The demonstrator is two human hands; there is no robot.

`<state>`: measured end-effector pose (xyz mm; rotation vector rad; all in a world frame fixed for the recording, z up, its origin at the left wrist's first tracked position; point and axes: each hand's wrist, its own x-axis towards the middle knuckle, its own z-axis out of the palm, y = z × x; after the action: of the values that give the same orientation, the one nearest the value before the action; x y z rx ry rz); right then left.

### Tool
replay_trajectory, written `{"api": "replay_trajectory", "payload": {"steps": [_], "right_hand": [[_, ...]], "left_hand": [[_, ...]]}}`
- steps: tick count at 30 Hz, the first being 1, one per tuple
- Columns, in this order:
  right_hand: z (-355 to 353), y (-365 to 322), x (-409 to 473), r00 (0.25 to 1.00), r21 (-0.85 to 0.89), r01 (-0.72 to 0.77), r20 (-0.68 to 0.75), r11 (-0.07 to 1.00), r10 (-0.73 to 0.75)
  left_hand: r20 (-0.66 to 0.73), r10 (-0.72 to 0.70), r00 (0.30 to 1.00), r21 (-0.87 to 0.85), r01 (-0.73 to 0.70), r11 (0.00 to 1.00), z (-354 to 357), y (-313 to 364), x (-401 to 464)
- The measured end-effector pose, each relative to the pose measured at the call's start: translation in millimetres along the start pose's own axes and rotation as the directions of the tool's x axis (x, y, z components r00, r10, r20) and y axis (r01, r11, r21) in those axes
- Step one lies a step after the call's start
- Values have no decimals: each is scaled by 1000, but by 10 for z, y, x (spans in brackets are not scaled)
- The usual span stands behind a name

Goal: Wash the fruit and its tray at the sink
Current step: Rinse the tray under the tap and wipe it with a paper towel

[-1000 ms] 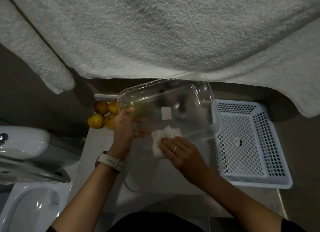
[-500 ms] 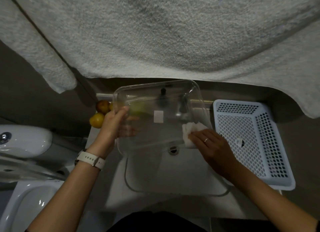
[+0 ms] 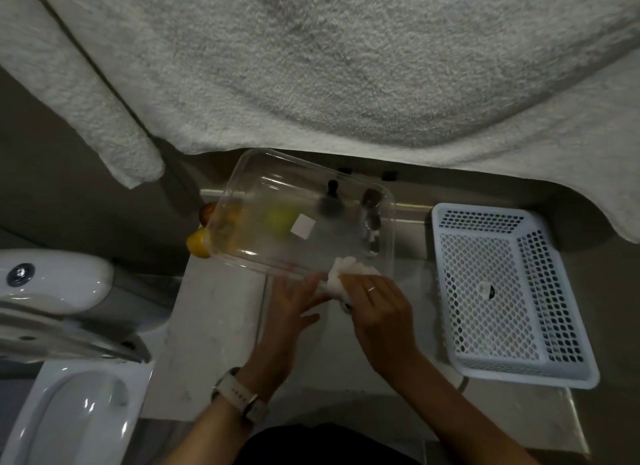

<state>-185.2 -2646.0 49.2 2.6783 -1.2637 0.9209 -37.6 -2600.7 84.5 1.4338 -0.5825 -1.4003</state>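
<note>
A clear plastic tray (image 3: 277, 194) with a white sticker on its base is held tilted above the sink (image 3: 408, 281). My left hand (image 3: 294, 305) grips the tray's near edge from below. My right hand (image 3: 377, 301) presses a white cloth (image 3: 349, 274) against the tray's near right corner. Yellow and reddish fruit (image 3: 198, 244) lie on the counter at the sink's far left, partly seen through the tray. The tap shows blurred through the plastic.
A white perforated basket (image 3: 505, 291) stands on the counter to the right of the sink. A toilet (image 3: 55, 291) with its lid up fills the lower left. A large grey towel (image 3: 346, 66) hangs across the top of the view.
My left hand has shifted from the tray's left side to its near edge. The tray has turned and moved away from me. My right hand with the cloth stays at its right side.
</note>
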Motion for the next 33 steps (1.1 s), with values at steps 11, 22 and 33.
{"api": "replay_trajectory", "payload": {"steps": [11,22,33], "right_hand": [[71,-171,-177,985,-11,166,40,986,-165],[23,263,-310,883,44,459,85,887,-461],[-32,563,-235,773,71,625,86,777,-629]], "left_hand": [[-421,20,907,-72,-56,996,80,-68,303],[-376,52,925,-44,-74,996,17,-46,297],[-278,60,959,-15,-67,998,-61,-24,257]]}}
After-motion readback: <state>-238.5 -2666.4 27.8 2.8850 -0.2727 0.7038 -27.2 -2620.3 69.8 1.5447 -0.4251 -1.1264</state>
